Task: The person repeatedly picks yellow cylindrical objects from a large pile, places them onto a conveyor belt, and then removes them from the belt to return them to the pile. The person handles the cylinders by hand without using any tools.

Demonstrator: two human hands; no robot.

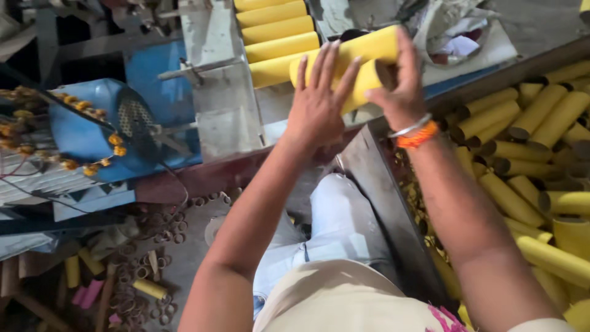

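Both hands grip two yellow cardboard tubes (362, 64) — right hand (399, 92) clasps their ends, left hand (316, 104) lies spread, steadying them above the sloped tube row (273, 31).

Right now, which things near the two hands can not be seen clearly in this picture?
Head view only:
- Yellow tubes in the hands: the left hand covers their middle, the right hand their end, so the count is unclear.
- Row of tubes on the machine: cut off by the top edge.
- Bin of tubes: cut off by the right edge.
- Small rings on the floor: too small to count.
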